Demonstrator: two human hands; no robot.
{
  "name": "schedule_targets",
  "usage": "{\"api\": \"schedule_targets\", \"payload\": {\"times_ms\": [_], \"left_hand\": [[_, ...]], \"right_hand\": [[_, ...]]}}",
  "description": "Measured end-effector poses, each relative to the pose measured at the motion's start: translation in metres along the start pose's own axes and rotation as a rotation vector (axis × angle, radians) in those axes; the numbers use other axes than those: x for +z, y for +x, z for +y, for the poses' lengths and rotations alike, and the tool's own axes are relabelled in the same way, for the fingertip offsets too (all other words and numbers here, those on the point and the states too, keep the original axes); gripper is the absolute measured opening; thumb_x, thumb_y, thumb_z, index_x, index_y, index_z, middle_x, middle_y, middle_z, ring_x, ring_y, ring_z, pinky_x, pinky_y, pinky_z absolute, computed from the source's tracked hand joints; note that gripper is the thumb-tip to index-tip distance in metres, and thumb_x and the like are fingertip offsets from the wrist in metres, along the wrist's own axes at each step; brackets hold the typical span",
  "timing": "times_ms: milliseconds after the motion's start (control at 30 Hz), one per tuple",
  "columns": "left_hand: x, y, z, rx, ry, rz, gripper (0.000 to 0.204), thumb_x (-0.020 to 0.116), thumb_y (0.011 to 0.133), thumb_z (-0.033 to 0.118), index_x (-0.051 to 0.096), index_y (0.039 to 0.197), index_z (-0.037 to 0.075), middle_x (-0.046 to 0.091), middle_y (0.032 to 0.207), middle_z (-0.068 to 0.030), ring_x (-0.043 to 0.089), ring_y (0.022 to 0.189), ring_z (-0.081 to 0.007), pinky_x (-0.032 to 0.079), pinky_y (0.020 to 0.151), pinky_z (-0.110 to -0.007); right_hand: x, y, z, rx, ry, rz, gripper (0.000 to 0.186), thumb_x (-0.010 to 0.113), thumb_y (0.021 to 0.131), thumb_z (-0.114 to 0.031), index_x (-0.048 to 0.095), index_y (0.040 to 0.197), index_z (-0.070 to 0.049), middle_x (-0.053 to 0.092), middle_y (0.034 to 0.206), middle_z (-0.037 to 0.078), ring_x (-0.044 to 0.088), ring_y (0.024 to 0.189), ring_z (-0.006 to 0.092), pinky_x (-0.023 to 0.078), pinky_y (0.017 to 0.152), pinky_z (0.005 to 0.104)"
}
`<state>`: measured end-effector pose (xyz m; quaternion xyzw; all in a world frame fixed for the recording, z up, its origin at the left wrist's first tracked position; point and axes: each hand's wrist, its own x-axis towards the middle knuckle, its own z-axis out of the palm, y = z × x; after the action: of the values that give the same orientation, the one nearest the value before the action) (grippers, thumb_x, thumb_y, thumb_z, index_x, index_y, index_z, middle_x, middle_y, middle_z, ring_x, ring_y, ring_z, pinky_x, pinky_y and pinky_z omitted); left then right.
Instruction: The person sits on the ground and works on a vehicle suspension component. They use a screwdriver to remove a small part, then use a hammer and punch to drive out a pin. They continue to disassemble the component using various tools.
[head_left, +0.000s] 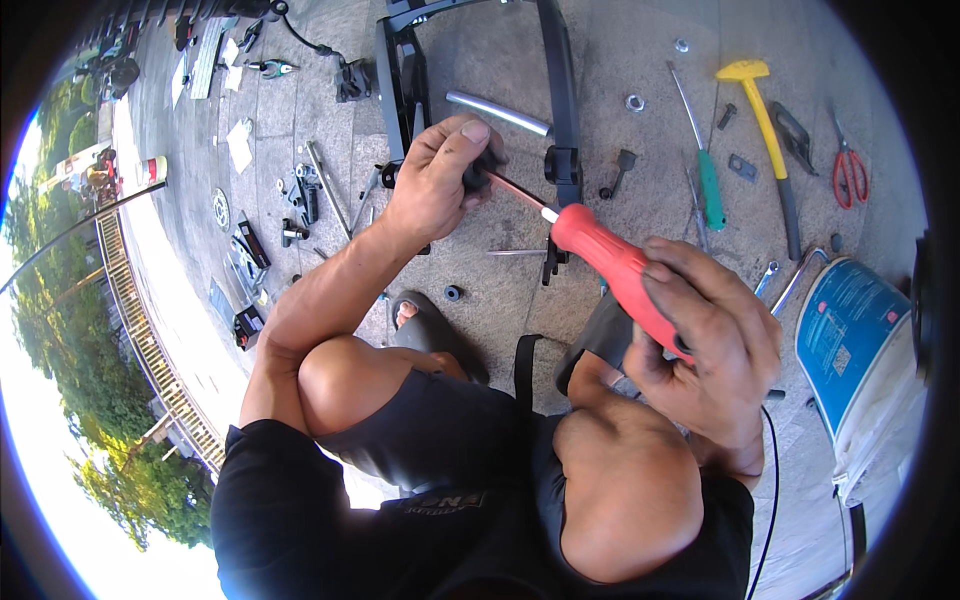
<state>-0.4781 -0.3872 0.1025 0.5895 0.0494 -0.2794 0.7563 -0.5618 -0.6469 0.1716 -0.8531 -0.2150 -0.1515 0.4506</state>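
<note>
In my right hand (705, 325) is a red-handled screwdriver (615, 265), its fingers wrapped round the grip. The shaft points up and left, and its tip meets a small dark part (482, 172). That part is pinched between the thumb and fingers of my left hand (445, 170); its exact kind is mostly hidden. Just beyond the hands stands a black metal frame (565, 90) with two long side arms. A silver tube (498, 113) lies on the ground between those arms. Close to the frame's right arm is a small black bracket-like piece (620, 172).
To the right lie a yellow hammer (765, 120), a green-handled screwdriver (710, 190) and red-handled scissors (850, 178). A blue and white bucket (850, 320) stands at the right. Loose parts and a silver rod (328, 185) lie on the left. A black ring (453, 293) sits near my foot.
</note>
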Motion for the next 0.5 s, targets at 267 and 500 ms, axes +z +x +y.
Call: {"api": "schedule_targets", "payload": {"times_ms": [267,500], "left_hand": [[-0.010,0.006,-0.011,-0.185,-0.180,0.291,0.029,0.047,0.097,0.032,0.053,0.089,0.005,0.053,0.071,-0.0094,0.038,0.052,-0.0134,0.033,0.049,-0.026],[-0.011,0.001,-0.026,-0.301,-0.149,0.326,0.017,0.049,0.097,0.022,0.052,0.097,0.005,0.061,0.080,-0.0116,0.053,0.059,-0.0147,0.044,0.053,-0.027]], "right_hand": [[-0.002,-0.048,0.039,0.247,0.003,0.173,0.039,0.067,0.069,-0.003,0.061,0.108,-0.003,0.065,0.103,0.016,0.066,0.091,0.0299,0.053,0.078,0.0359],[0.091,-0.140,0.145,0.633,-0.070,0.297,0.041,0.066,0.077,-0.002,0.055,0.117,0.000,0.063,0.111,0.017,0.062,0.099,0.0294,0.049,0.086,0.0360]]}}
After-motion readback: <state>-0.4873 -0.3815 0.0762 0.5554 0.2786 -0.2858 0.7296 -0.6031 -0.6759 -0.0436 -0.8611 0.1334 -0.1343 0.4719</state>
